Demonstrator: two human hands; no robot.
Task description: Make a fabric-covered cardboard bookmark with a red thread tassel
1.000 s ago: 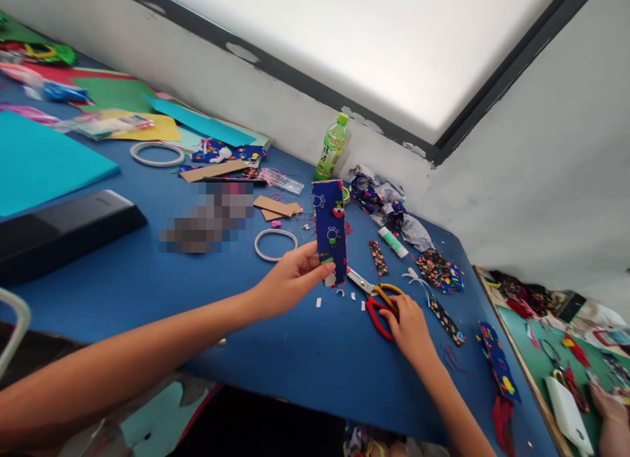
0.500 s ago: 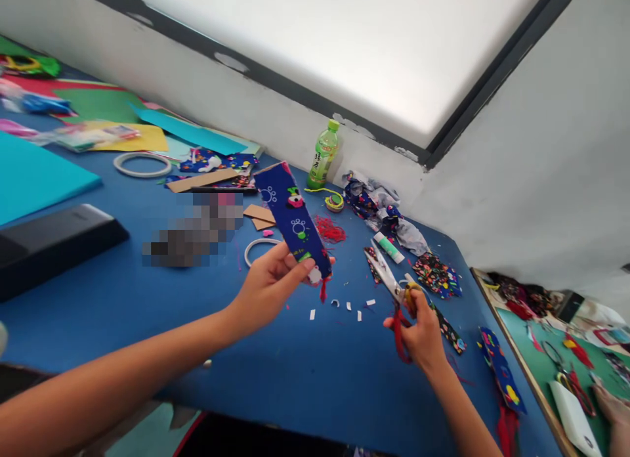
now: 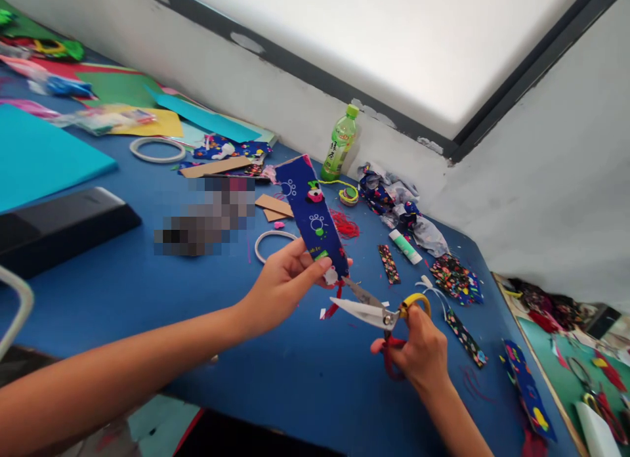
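My left hand point(image 3: 285, 276) pinches the lower end of a blue patterned fabric strip point(image 3: 312, 214), held tilted above the table. A short red tassel point(image 3: 335, 301) hangs from that end. In my right hand point(image 3: 420, 345) is a pair of scissors point(image 3: 388, 318), one handle yellow and the other red. Their blades are spread and point left, right by the tassel; whether they touch it I cannot tell. Below and behind lie small white paper scraps point(image 3: 323, 313) and a loose heap of red thread point(image 3: 344, 224).
On the blue table point(image 3: 295, 391) stand a green drink bottle point(image 3: 340, 143) and, at the left, a dark box point(image 3: 69, 227). A glue stick point(image 3: 405, 246), crumpled fabric point(image 3: 394, 201), a white ring point(image 3: 157, 150) and another blue strip point(image 3: 529, 390) lie around. A green table point(image 3: 551, 352) adjoins at right.
The scissors in my right hand have swung down and left, from pointing up at the back of the table to the tassel. My left hand still holds the strip; the view has shifted slightly.
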